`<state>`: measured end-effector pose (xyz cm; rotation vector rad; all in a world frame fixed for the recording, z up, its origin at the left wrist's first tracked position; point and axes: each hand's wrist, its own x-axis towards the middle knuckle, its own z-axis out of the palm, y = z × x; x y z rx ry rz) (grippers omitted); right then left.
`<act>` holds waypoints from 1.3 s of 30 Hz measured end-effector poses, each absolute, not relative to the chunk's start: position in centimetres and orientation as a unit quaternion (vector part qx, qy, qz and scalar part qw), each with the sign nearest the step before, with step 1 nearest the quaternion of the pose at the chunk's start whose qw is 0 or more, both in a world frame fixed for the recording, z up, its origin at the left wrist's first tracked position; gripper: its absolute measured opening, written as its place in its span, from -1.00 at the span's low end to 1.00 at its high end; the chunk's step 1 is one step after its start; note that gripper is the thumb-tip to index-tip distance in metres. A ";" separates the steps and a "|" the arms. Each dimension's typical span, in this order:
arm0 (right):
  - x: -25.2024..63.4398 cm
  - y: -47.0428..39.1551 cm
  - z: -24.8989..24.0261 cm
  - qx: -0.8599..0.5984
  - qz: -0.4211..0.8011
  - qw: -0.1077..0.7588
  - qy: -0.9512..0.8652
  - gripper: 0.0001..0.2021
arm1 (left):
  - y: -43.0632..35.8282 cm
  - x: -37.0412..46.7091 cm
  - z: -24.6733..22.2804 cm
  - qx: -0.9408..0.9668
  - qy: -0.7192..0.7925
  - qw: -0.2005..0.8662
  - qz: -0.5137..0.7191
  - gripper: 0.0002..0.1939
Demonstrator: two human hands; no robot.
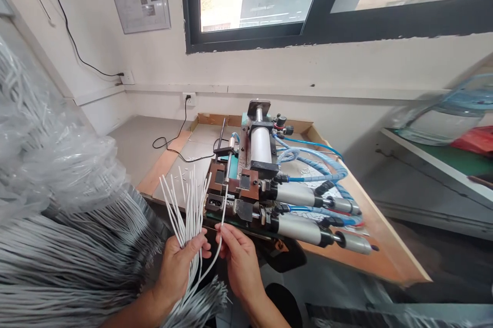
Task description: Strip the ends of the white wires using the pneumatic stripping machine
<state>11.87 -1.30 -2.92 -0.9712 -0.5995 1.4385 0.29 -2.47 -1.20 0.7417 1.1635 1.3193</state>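
Observation:
A bundle of white cables [187, 215] is wrapped in my left hand [181, 261], its cut ends fanned upward. My right hand [239, 261] pinches a single white cable [224, 211] between thumb and fingers. That cable's tip points up into the jaw area of a pneumatic machine [246, 184] with brown metal blocks; whether the tip touches the jaws I cannot tell. The cable's lower part curves down and back to the bundle below my hands. Both hands are just in front of the machine's near edge.
Silver air cylinders [298, 228] stick out to the right, with blue air hoses [319, 158] behind. Small white scraps lie on the wooden-edged table [385, 246]. Large heaps of grey cables [77, 261], partly under clear plastic [57, 148], fill the left. A green-topped shelf [442, 151] stands right.

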 end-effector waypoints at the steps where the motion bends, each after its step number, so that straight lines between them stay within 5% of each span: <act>1: 11.9 -1.2 -2.8 -0.421 0.627 0.607 -0.248 -0.79 | -2.5 0.3 -1.3 0.321 0.492 0.581 0.564 -0.80; 12: 12.0 -0.6 -1.7 -0.409 0.670 0.593 -0.176 -0.79 | -2.4 0.3 -1.5 0.307 0.491 0.592 0.561 -0.79; 19: 11.2 -0.9 -1.5 -0.333 0.757 0.511 -0.233 -0.70 | -2.8 0.4 -1.7 0.353 0.460 0.623 0.525 -0.86; 26: 11.5 -1.2 -2.2 -0.397 0.627 0.632 -0.221 -0.78 | -2.6 0.5 -1.3 0.321 0.487 0.604 0.543 -0.81; 39: 11.6 0.3 -1.3 -0.375 0.691 0.609 -0.098 -0.77 | -2.5 0.4 -1.3 0.333 0.505 0.575 0.552 -0.76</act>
